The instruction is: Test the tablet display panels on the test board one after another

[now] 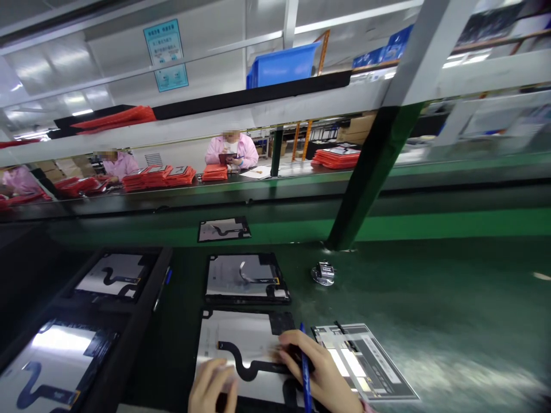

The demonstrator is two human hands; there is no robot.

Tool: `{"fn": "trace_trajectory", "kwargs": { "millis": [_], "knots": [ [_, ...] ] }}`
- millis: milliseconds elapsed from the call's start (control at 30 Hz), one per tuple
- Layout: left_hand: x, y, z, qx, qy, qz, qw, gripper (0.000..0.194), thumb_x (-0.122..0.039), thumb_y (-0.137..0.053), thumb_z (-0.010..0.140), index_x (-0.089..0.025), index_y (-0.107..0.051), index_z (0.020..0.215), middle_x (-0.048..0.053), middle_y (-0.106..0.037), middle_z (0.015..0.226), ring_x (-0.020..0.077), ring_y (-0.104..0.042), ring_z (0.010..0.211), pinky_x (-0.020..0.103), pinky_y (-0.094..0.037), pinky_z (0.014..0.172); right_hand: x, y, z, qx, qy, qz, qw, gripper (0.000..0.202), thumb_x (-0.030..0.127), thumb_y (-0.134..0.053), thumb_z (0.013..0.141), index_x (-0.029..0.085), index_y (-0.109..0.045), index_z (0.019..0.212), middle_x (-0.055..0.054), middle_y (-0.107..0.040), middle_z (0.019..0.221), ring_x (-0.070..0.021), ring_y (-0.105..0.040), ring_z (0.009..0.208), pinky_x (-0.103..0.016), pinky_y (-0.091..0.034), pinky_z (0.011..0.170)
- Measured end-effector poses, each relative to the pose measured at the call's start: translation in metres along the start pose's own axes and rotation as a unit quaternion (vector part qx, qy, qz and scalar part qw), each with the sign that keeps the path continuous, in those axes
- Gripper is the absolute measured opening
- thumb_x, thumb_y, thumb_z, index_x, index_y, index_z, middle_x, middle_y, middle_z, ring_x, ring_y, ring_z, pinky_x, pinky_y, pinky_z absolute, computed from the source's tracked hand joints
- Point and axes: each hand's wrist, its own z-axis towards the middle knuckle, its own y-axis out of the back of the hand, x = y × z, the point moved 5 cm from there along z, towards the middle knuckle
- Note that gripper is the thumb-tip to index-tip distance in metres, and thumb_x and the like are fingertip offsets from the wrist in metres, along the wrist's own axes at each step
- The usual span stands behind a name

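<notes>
Left hand (212, 385): fingers bent, at the near left of the centre panel (224, 332), the landmark; whether it gripped anything could not be told. Right hand (325, 373): held a blue pen (306, 376), finger and thumb nearly closed over the panel's right side, tips blurred.

Left of the centre panel: black tray (150, 292), bearing two similar panels, ribbons exposed. Beyond it: two more, one behind the other. Beyond, to the right: small metal fitting (322, 272). Right: flat component-bearing unit (365, 361).

Stage, as judged: centre panel in hand, its dark ribbon (245, 367) uncovered; the other four lay unhandled. Whether those were finished or waiting, and what remained, could not be determined.
</notes>
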Motion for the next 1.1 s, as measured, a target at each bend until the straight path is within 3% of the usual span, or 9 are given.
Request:
{"fn": "trace_trajectory", "kwargs": {
  "millis": [67,167,300,367,500,633,733,867,1100],
  "knots": [
    [0.006,0.01,0.01,0.0,0.074,-0.019,0.997,0.038,-0.02,-0.047,0.088,-0.023,-0.059,0.124,0.012,-0.057,0.134,0.0278,-0.055,0.124,0.043,-0.05,0.101,0.0,-0.004,0.002,0.008,-0.029,0.043,0.999,0.008,0.018,-0.05,0.089,0.024,-0.044,0.087,-0.005,-0.067,0.086,-0.0154,-0.068,0.076,-0.025,-0.056,0.067],
    [0.001,0.018,0.032,0.097,0.086,-0.074,0.989,0.053,-0.009,-0.045,0.08,-0.025,-0.054,0.129,0.008,-0.043,0.148,0.0251,-0.045,0.133,0.041,-0.044,0.107,0.003,-0.01,0.007,0.064,-0.046,0.082,0.993,0.019,0.012,-0.045,0.084,0.025,-0.034,0.076,-0.004,-0.066,0.083,-0.0154,-0.066,0.075,-0.025,-0.052,0.066],
    [-0.011,0.021,0.056,0.211,0.036,-0.14,0.967,0.06,0.003,-0.043,0.066,-0.025,-0.065,0.114,0.006,-0.056,0.136,0.0193,-0.062,0.111,0.03,-0.052,0.093,0.002,-0.011,0.012,0.107,-0.042,0.075,0.991,0.023,0.004,-0.041,0.067,0.024,-0.031,0.072,-0.002,-0.058,0.08,-0.0152,-0.058,0.07,-0.025,-0.046,0.063],
    [-0.013,0.023,0.063,0.218,0.028,-0.173,0.96,0.05,0.002,-0.043,0.067,-0.023,-0.07,0.101,0.006,-0.064,0.125,0.0167,-0.068,0.096,0.026,-0.055,0.082,0.001,-0.011,0.013,0.118,-0.04,0.071,0.99,0.024,0.004,-0.039,0.061,0.024,-0.031,0.073,0.0,-0.054,0.077,-0.0146,-0.053,0.067,-0.024,-0.043,0.061],
    [-0.01,0.029,0.074,0.192,0.018,-0.221,0.956,0.029,-0.008,-0.051,0.078,-0.021,-0.076,0.078,0.004,-0.076,0.102,0.0184,-0.071,0.091,0.028,-0.055,0.083,0.001,-0.014,0.012,0.175,-0.03,0.108,0.978,0.022,0.005,-0.039,0.063,0.024,-0.032,0.073,0.0,-0.054,0.078,-0.0144,-0.052,0.068,-0.024,-0.042,0.063],
    [-0.008,0.029,0.083,0.232,0.008,-0.283,0.931,0.013,-0.02,-0.065,0.077,-0.021,-0.078,0.077,0.006,-0.078,0.093,0.0208,-0.073,0.087,0.027,-0.057,0.074,0.003,-0.012,0.014,0.177,-0.012,0.104,0.979,0.018,0.01,-0.046,0.067,0.023,-0.034,0.069,0.0,-0.053,0.076,-0.0139,-0.05,0.067,-0.024,-0.04,0.062],
    [-0.01,0.032,0.089,0.26,-0.028,-0.306,0.915,0.011,-0.021,-0.068,0.075,-0.022,-0.079,0.074,0.007,-0.076,0.104,0.0214,-0.073,0.088,0.03,-0.057,0.079,0.003,-0.011,0.016,0.175,-0.007,0.095,0.98,0.013,0.018,-0.053,0.075,0.022,-0.042,0.069,0.0,-0.054,0.072,-0.0135,-0.05,0.064,-0.024,-0.038,0.059],
    [-0.016,0.034,0.095,0.292,-0.042,-0.326,0.898,0.011,-0.023,-0.069,0.076,-0.023,-0.079,0.079,0.008,-0.069,0.121,0.0222,-0.073,0.088,0.034,-0.055,0.087,-0.007,-0.014,0.015,0.113,-0.049,0.11,0.986,0.031,0.036,-0.054,0.088,0.02,-0.045,0.063,0.002,-0.052,0.061,-0.0108,-0.047,0.055,-0.023,-0.036,0.053],
    [-0.026,0.025,0.111,0.297,-0.038,-0.311,0.902,0.014,-0.027,-0.074,0.073,-0.021,-0.079,0.084,0.007,-0.078,0.096,0.0226,-0.073,0.085,0.029,-0.056,0.072,-0.015,-0.02,0.011,0.091,-0.133,0.189,0.969,0.03,0.046,-0.055,0.088,0.021,-0.046,0.074,0.007,-0.047,0.055,-0.0075,-0.036,0.046,-0.02,-0.032,0.045]
  ]
}}
